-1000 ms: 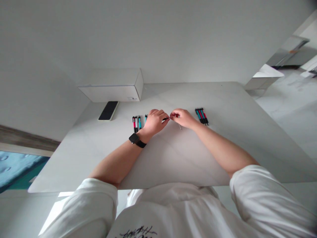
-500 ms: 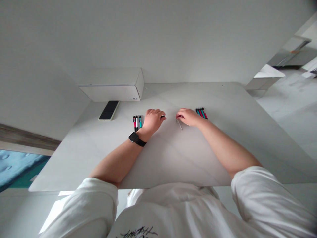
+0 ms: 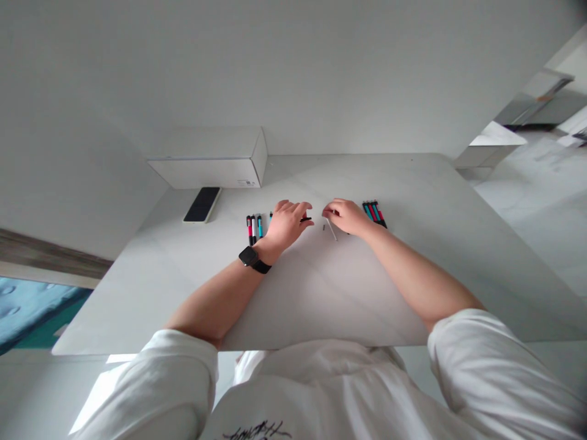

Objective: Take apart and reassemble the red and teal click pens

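Note:
My left hand, with a black watch on its wrist, is closed round a black pen part whose end pokes out between thumb and index finger. My right hand is pinched just to the right; what its fingertips hold is hidden. Below those fingertips a thin pale pen refill slants on the table, its upper end close to the fingers. A tiny grey piece lies beside the refill. Left of my left hand are several click pens, with another partly covered by the hand.
On the white table, a row of red and teal pens sits right of my right hand. A phone lies at the left, in front of a long white box by the wall.
My left hand has shifted slightly right, baring another pen beside it. My right hand has moved a little left and away from me; the tiny grey piece now shows on the table.

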The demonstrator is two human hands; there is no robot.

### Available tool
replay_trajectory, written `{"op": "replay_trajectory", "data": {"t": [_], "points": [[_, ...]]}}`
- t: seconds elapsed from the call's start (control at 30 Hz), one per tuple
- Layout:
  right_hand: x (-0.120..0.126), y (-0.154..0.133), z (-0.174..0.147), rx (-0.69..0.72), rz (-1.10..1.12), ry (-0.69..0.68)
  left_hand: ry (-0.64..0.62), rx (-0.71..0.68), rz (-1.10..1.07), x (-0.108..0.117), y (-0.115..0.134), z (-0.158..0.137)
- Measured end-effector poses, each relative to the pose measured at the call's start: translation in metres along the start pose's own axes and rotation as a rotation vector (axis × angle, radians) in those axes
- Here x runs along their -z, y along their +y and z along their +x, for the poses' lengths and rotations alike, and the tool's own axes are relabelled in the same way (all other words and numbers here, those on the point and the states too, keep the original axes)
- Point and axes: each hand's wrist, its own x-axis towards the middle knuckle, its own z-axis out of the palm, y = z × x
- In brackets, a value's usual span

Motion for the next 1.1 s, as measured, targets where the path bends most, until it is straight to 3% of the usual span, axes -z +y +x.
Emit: {"op": "replay_trajectory", "data": {"t": [0.2, 0.47, 0.77, 1.1], "points": [[-0.006, -0.016, 0.0, -0.001, 0.227, -0.094, -0.012, -0.061, 0.011, 0.008, 0.013, 0.0], [-0.013, -0.018, 0.001, -0.053, 0.372, -0.103, 0.019, -0.086, -0.022, 0.012, 0.015, 0.0], [-0.001, -0.012, 0.0, -0.159, 0.35, 0.003, 0.05, -0.014, -0.029, 0.019, -0.003, 0.004], [-0.004, -0.008, -0.001, -0.129, 0.338, -0.017, 0.046, 0.028, -0.144, 0.014, -0.005, 0.005]]}}
